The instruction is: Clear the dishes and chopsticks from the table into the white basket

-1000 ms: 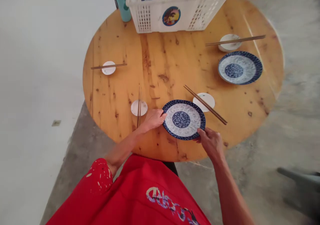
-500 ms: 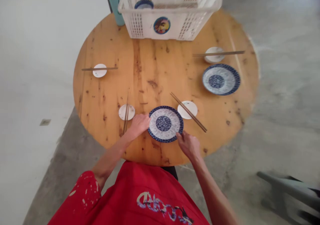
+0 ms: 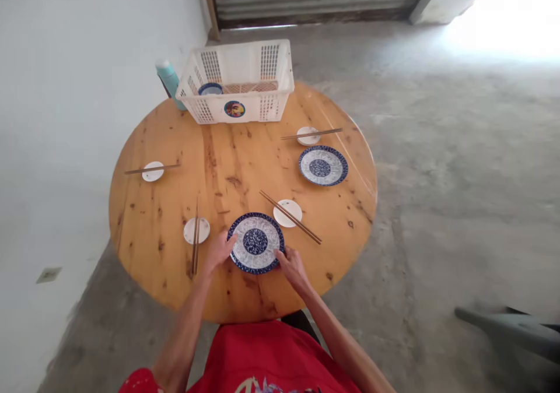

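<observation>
Head view: pinching blue-rimmed plate [image 3: 255,242] between left hand [image 3: 220,249] on its left side and right hand [image 3: 293,266] on its lower right.

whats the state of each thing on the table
near plate: face up, rim held by left hand and right hand
far plate: face up, not held
four small dishes: each with chopsticks across the top
basket: upright, open-topped, blue-rimmed dish inside
bottle: upright, looks capped

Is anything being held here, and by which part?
A blue-and-white plate, by its rim: left hand at its left edge, right hand at its lower right.
</observation>
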Demonstrator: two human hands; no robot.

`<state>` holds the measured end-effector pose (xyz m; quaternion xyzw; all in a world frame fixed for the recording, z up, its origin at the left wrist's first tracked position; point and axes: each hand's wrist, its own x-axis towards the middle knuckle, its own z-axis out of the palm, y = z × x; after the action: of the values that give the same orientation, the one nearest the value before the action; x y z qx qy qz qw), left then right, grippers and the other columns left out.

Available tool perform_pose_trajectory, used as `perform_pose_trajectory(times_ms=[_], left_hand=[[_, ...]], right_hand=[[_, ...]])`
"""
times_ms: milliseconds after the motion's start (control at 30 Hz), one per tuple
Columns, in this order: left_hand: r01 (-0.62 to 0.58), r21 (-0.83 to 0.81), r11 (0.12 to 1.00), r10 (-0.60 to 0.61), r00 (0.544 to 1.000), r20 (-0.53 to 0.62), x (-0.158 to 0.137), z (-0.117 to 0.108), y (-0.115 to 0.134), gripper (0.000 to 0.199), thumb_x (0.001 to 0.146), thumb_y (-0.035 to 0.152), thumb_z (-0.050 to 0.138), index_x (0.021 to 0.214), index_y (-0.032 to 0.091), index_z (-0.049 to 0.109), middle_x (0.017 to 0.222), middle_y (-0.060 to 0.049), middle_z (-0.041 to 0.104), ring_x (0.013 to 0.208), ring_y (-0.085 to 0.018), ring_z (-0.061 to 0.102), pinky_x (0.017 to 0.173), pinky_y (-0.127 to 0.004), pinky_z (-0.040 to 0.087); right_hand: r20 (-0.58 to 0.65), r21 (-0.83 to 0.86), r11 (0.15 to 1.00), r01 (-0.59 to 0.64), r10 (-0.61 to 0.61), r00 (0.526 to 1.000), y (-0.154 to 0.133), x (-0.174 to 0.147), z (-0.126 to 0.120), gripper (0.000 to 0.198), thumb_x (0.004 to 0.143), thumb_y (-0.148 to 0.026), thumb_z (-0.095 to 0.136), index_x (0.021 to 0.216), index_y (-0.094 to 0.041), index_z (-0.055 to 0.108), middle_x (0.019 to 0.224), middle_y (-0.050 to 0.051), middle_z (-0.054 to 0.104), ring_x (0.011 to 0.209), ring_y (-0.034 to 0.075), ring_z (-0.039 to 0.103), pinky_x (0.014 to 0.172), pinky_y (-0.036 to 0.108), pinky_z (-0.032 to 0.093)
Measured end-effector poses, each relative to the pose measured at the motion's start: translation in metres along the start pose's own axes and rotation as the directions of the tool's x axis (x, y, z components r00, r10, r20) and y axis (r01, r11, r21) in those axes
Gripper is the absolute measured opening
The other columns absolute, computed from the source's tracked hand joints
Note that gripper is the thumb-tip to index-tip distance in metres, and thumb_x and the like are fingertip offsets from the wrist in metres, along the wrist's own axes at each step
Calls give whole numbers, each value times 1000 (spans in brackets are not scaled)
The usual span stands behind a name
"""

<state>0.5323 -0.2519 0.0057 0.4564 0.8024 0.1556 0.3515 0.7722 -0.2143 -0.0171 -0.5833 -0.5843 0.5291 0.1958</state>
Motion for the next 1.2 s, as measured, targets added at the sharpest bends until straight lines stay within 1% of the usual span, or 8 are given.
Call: perform_pose_trajectory(times_ms=[167,300,367,467,667,833,1033,1200], left_hand=[[0,-16,1000,0,999,-42,-30,3,-1,27,95,38,50,88,17,66,88,-6,73,85,-21,67,77,-27,48],[33,-22,999,-35,997,-65,-58,6,27,30,94,42,51,92,18,68,86,-6,73,84,-21,67,76,-28,48],[9,-37,999,-12,997,-72,-69,12,50,31,94,43,51,92,18,68,85,-5,72,82,-21,67,75,-27,47],[-47,-36,998,43,996,-84,-82,32,93,31,94,42,50,89,17,68,84,-5,71,81,-20,65,75,-28,47],[-196,-40,980,196,981,-13,-89,96,181,30,94,37,48,94,16,70,92,-6,73,84,-19,64,78,-28,48],[-247,-39,968,249,966,69,-87,140,231,31,93,36,49,97,16,72,89,-4,73,81,-19,64,76,-27,48],[-204,32,978,200,975,98,-72,159,267,30,94,35,50,99,16,73,96,-6,76,89,-21,68,80,-27,49],[-154,29,988,152,987,59,-37,163,294,31,96,38,49,102,17,71,105,-7,76,97,-23,70,81,-27,49]], right_hand=[[115,129,990,-56,41,992,5,-21,-12,40,75,-59,47,61,-22,48,52,1,50,48,15,50,48,25,34],[153,188,979,-79,50,987,4,-43,-41,41,75,-62,49,64,-22,49,55,2,54,49,18,57,47,26,41],[156,201,976,-79,48,987,2,-52,-64,41,74,-62,48,64,-21,50,55,2,54,48,18,58,45,26,42],[86,184,981,-57,42,995,4,-66,-111,42,72,-62,48,62,-21,51,54,3,56,48,19,58,44,27,43],[-110,57,996,-67,73,991,30,-96,-214,47,71,-66,50,61,-21,57,51,6,61,48,23,62,49,30,43],[-201,-38,987,-155,144,969,52,-110,-273,48,70,-67,52,63,-20,61,50,9,63,50,25,64,51,31,42],[-188,-33,982,-186,177,966,73,-87,-308,48,71,-65,57,65,-18,65,50,8,64,47,24,60,48,31,40],[-152,-29,990,-136,130,980,74,-27,-337,45,75,-60,61,67,-17,65,53,6,65,47,22,61,48,29,40]])
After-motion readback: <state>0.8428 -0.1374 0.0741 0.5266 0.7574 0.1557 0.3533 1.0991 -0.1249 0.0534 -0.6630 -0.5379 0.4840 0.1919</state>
